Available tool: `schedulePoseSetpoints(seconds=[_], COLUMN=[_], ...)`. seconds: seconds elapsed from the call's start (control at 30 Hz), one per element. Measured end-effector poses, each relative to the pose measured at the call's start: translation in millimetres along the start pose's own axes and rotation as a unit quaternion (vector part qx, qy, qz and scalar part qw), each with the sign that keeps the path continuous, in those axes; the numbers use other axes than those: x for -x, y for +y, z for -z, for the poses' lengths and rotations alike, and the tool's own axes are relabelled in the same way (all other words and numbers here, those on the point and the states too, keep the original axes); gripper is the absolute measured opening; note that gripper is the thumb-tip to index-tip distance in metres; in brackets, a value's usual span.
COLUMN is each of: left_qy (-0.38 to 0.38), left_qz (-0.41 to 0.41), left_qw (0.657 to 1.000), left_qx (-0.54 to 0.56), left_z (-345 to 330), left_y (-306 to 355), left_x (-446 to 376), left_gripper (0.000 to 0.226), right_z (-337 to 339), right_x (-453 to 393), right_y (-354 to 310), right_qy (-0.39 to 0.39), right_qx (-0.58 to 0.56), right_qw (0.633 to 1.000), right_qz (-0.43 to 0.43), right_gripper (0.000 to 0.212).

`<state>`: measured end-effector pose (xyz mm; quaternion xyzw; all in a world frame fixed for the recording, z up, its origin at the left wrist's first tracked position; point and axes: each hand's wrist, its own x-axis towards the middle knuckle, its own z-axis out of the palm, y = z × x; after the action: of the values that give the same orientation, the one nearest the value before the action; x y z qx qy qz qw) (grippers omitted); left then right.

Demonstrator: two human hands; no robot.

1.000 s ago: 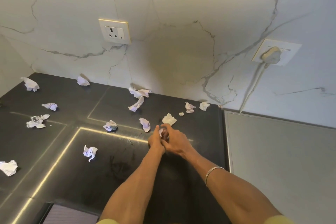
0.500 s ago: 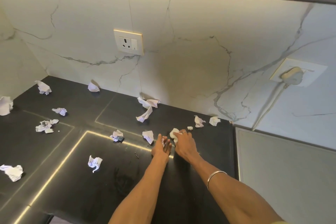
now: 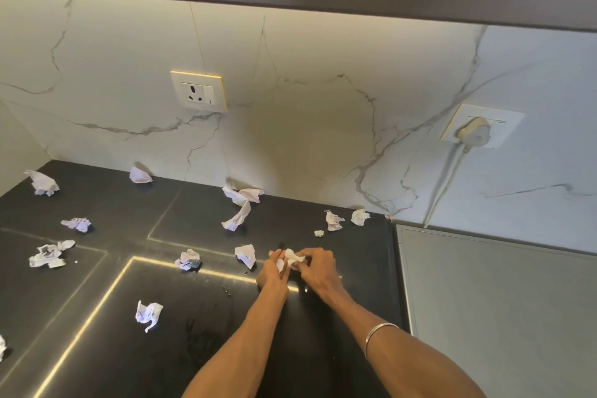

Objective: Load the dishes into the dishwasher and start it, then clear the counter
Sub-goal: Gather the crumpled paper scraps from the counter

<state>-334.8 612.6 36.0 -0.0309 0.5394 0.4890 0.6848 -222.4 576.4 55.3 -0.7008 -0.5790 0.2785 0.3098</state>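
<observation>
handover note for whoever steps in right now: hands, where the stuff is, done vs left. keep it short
Left hand and right hand: together over the black counter, both closed on a gathered wad of paper scraps.
Loose scraps left: one just left of the hands, three small ones near the wall on the right, a long twisted one at the wall, and several across the left side.
Done: a few scraps collected.
Left: collect the others and bin them. Dishwasher is not in view.
</observation>
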Motion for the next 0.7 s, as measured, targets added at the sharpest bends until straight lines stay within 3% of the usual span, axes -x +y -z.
schedulePoseSetpoints(seconds=[0.1, 0.2, 0.33, 0.47, 0.57, 0.63, 0.7], left_qy=[-0.026, -0.059, -0.088, -0.044, -0.002, -0.013, -0.038], left_qz=[0.054, 0.084, 0.085, 0.057, 0.039, 0.022, 0.026], left_qw=[0.998, 0.995, 0.991, 0.992, 0.995, 0.991, 0.984], left_qx=[0.005, -0.014, -0.050, -0.102, -0.096, -0.128, -0.172], left_z=[-10.4, -13.6, -11.2, -10.4, -14.3, -17.3, -18.5], left_y=[5.8, 9.5, 8.8, 1.4, -1.9, -2.3, -1.3], left_x=[9.2, 9.1, 12.1, -13.1, -20.5, -20.8, -24.3], left_gripper=[0.040, 0.052, 0.024, 0.026, 0.024, 0.032, 0.032], right_z=[-7.0, -17.7, -9.5, 9.2, 23.8, 36.7, 48.5], right_x=[3.7, 4.2, 1.5, -2.2, -16.2, -29.1, -41.5], right_y=[-6.3, -7.9, -8.6, -10.5, -3.1, 6.7, 18.3], right_qy=[-0.008, -0.014, -0.020, -0.057, 0.018, 0.061, 0.056], right_qx=[-0.036, -0.002, 0.055, 0.018, -0.049, -0.049, -0.030], right_qw=[0.999, 1.000, 0.997, 0.998, 0.999, 0.997, 0.996], right_qz=[0.006, 0.008, 0.039, 0.038, 0.002, -0.025, -0.054], right_gripper=[0.013, 0.015, 0.021, 0.022, 0.017, 0.016, 0.026])
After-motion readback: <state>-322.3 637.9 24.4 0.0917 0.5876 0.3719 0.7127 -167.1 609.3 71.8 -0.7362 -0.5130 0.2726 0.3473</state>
